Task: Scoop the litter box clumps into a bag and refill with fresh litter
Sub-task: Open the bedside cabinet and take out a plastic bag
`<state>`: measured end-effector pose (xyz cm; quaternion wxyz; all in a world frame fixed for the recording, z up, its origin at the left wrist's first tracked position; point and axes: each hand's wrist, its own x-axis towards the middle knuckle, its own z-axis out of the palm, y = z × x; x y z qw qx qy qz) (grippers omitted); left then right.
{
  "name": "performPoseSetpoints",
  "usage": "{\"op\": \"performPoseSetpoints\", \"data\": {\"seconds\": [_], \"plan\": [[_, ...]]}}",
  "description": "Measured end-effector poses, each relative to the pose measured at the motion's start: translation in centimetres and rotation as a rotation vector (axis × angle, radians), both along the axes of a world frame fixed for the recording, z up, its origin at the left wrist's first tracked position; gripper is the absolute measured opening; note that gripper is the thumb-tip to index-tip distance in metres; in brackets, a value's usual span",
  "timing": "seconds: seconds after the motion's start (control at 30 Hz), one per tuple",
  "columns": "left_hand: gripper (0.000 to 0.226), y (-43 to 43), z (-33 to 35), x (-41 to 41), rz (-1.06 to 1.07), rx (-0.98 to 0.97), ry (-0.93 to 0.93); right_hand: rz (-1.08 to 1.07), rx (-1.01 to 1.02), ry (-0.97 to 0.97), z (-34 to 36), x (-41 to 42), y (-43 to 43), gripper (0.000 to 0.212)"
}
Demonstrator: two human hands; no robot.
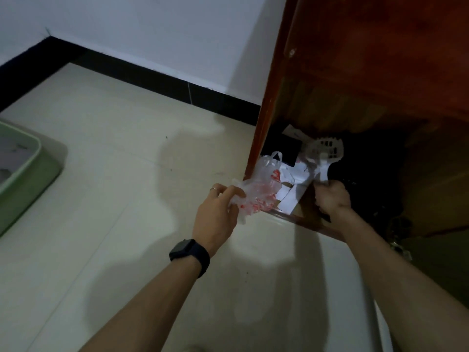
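My left hand (pixel 218 212) grips a clear plastic bag (pixel 264 189) with red print, held just outside the open wooden cabinet (pixel 355 85). My right hand (pixel 331 196) reaches into the cabinet's low shelf and holds the handle of a white slotted litter scoop (pixel 323 151), whose head points up and back. The green litter box (pixel 28 168) sits on the floor at the far left edge, partly cut off, with grey litter inside.
White papers (pixel 291 191) and a black flat object (pixel 286 148) lie on the cabinet shelf beside the scoop. The cabinet's right side is dark. Pale tiled floor (pixel 127 174) stretches between cabinet and litter box; a white wall with black baseboard (pixel 152 69) runs behind.
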<state>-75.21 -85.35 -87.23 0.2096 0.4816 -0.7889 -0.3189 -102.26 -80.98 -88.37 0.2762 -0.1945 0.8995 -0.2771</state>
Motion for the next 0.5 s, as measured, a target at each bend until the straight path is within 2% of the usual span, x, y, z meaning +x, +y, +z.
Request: {"op": "performPoseSetpoints", "data": {"seconds": [0.1,0.17,0.27,0.37,0.5], "plan": [[0.027,0.5,1.0,0.3,0.027,0.0,-0.001,-0.15,-0.253,-0.297,3.0,1.9,1.9,0.022],[0.027,1.2,1.9,0.8,0.039,0.016,-0.002,-0.184,-0.352,-0.419,4.7,3.6,3.8,0.017],[0.027,2.7,3.7,2.2,0.065,0.04,-0.015,-0.149,-0.377,-0.548,6.4,6.3,7.1,0.02],[0.027,4.5,5.8,4.5,0.084,0.047,-0.047,-0.159,-0.355,-0.697,7.9,9.2,10.1,0.002],[0.027,7.1,9.0,8.0,0.175,0.06,-0.094,-0.116,-0.323,-0.818,10.8,13.3,13.9,0.007]]}}
